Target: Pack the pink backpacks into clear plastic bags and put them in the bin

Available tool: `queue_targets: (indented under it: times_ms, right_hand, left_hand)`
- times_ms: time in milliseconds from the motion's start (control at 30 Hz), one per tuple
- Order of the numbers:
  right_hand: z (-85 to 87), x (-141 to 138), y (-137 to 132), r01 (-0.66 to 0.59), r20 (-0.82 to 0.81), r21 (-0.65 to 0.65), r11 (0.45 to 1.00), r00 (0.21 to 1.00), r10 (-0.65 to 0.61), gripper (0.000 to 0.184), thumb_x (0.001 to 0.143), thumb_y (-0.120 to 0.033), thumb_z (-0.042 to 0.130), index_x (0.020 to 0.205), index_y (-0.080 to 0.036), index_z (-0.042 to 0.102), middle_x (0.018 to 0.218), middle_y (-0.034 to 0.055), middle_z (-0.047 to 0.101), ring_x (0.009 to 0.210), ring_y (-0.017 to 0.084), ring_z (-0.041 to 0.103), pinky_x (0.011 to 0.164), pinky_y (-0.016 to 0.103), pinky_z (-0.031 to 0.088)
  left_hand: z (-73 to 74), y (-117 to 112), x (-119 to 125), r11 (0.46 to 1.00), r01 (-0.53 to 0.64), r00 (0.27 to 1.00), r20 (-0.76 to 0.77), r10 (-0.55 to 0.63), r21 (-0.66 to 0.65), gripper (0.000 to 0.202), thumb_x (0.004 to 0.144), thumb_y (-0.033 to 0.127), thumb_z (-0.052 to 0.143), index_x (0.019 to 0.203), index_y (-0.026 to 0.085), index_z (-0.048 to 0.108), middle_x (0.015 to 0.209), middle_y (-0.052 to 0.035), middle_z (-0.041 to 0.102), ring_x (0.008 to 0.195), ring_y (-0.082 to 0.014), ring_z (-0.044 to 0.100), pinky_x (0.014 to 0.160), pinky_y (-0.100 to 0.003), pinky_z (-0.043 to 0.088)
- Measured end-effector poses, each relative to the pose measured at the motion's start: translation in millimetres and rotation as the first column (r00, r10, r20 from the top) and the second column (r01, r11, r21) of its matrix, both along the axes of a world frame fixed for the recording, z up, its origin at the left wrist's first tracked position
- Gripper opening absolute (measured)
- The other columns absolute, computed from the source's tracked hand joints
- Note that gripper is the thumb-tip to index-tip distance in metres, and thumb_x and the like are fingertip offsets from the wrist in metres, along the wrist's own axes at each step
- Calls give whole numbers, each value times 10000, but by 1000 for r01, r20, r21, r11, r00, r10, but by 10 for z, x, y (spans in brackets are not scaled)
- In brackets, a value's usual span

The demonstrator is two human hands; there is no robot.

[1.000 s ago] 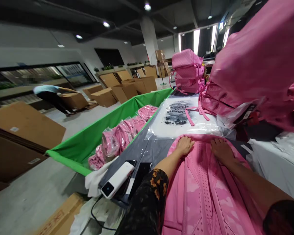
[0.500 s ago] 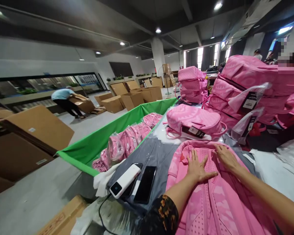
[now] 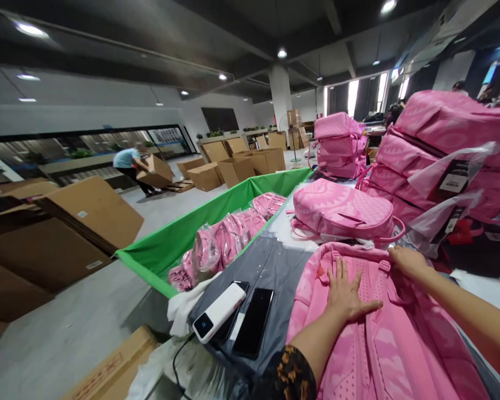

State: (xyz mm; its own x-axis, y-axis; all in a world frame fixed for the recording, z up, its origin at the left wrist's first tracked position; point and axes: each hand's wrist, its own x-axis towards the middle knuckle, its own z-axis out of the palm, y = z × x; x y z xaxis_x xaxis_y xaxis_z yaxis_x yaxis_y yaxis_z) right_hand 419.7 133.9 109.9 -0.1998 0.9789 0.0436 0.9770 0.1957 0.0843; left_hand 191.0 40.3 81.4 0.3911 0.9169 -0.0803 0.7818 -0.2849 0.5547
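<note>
A pink backpack [image 3: 383, 344] lies back-side up on the table in front of me. My left hand [image 3: 346, 291] rests flat on its padded back panel, fingers spread. My right hand [image 3: 405, 260] is at the pack's top right edge, fingers curled over the edge by the strap. Just beyond lies another pink backpack [image 3: 341, 210] on its side.
A white power bank [image 3: 219, 312] and a black phone [image 3: 254, 322] lie at the table's left edge. A green bin [image 3: 170, 244] holds bagged pink packs. Stacks of pink backpacks [image 3: 445, 150] stand at the right. Cardboard boxes [image 3: 87, 216] fill the floor; a person [image 3: 127, 166] carries a box far left.
My right hand has slid up to the pack's top right edge and curled over it. My left hand stays flat. The far person has lifted a box.
</note>
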Motion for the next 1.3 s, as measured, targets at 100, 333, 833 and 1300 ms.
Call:
queue_targets:
  times_ms: [100,333,833,1300]
  right_hand:
    - [141,-580,-93,-150,5,82,985,989,150,246,887,-72,497,1015,-136,698,1050,218,700,985,306,668,793,393,447]
    - [-31,-1858,260,-350,-121,94,932,925,359,177,859,-229,693,1026,-205,640,1026,67,668,997,223,619,803,316,393]
    - [-441,-733,-1518,-422,-131,178,889,885,446,457,1047,-395,375,1394,-190,591,1455,146,588,1341,274,511,1129,476,351]
    - [-875,-769,-1419,-250,-212,319,914,921,326,470,1029,-294,344,1392,-134,597,1449,167,599,1332,287,520,1042,459,387]
  left_hand:
    - [45,-93,-15,1000,-12,1000,17,12,2,1074,796,873,430,1633,226,244,1730,-133,-43,1562,-370,-194,1248,-637,-102]
    - [-69,-245,-196,994,-60,998,-10,61,90,967,859,773,452,1649,299,156,1741,-19,-66,1583,-422,-93,1278,-659,-2]
    - [-115,175,-144,945,-178,978,-53,200,276,528,1044,337,360,1514,110,444,1652,-182,348,1574,-332,198,1277,-563,175]
    - [-100,-1354,-358,620,696,713,-245,-657,362,266,977,370,503,820,183,608,761,-46,622,771,-197,572,812,-358,416]
